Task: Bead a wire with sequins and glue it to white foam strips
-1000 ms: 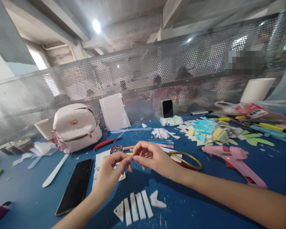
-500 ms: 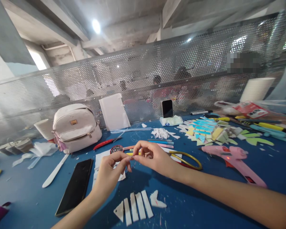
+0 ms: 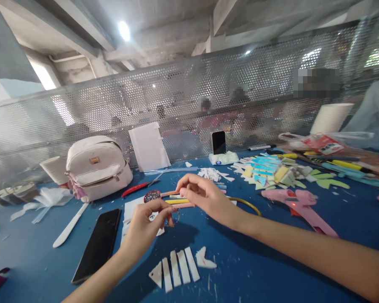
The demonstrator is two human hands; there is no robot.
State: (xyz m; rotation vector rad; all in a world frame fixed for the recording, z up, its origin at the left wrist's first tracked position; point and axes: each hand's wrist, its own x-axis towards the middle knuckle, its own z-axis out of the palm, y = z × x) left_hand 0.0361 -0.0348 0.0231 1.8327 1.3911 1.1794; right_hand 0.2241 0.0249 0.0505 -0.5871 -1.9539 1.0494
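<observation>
My left hand is raised over the blue table, thumb and fingers pinched together. A thin, faint thread-like bit shows at its fingertips, too small to name. My right hand hovers just above and to the right, fingers curled and thumb close to the index finger; whatever lies between them is hidden. Behind the hands are several coloured pens and a round red-rimmed dish of dark bits. Below them, white foam-like strips lie side by side between a pointed head piece and a tail-shaped piece.
A black phone and a white plastic knife lie left, before a pale backpack. To the right are a pink glue gun and coloured scraps. A perforated metal screen stands behind the table.
My right hand has drawn up and away from my left fingertips, where the two met before. My left hand stays nearly in place, still pinched. The view has shifted slightly.
</observation>
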